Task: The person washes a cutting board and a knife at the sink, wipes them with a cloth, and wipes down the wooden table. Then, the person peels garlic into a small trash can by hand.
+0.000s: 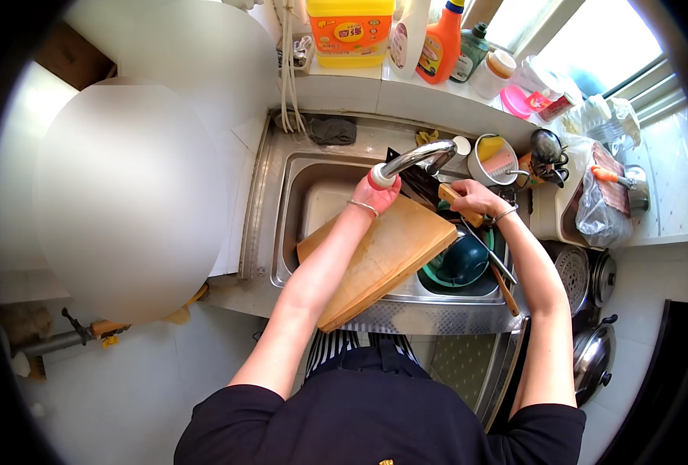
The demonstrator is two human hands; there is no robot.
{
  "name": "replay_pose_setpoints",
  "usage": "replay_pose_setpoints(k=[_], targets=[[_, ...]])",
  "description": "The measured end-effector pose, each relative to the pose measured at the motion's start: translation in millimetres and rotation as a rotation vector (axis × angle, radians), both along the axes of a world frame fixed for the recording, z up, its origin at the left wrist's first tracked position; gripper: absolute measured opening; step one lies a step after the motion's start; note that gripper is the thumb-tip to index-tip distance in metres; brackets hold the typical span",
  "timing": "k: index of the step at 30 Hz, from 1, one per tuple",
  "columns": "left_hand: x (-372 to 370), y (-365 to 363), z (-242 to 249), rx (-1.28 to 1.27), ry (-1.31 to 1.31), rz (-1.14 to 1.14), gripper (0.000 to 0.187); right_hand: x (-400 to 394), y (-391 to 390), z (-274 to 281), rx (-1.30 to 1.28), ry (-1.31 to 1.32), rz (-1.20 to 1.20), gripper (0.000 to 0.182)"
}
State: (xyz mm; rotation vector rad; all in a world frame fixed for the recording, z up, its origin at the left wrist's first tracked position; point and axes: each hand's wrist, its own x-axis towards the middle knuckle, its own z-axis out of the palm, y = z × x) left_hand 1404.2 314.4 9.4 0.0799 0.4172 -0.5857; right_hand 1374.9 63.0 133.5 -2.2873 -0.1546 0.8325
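Observation:
A wooden cutting board lies tilted across the steel double sink, its near corner past the front edge. My left hand is closed round the red and white tip of the curved chrome faucet, above the board's far edge. My right hand grips the wooden handle of a knife, whose dark blade is partly hidden behind the faucet. Below that hand, the right basin holds a dark teal bowl and long-handled utensils.
Detergent bottles and jars line the ledge behind the sink. A white container with sponges stands at the back right. A grey cloth lies at the back left. Pots and lids are at the right.

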Motion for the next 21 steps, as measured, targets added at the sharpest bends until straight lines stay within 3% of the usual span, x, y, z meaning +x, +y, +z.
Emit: replay_pose_setpoints(k=[5, 7, 21], targets=[[-0.5, 0.9, 3.9, -0.040, 0.022, -0.004, 0.019, -1.5, 1.0, 3.3, -0.005, 0.005, 0.016, 0.044], [-1.2, 2.1, 7.6, -0.048, -0.015, 0.013, 0.018, -4.6, 1.1, 2.5, -0.005, -0.071, 0.039, 0.035], [0.9, 6.5, 21.8, -0.041, 0.011, 0.042, 0.017, -9.6, 5.0, 7.1, -0.091, -0.128, 0.067, 0.042]])
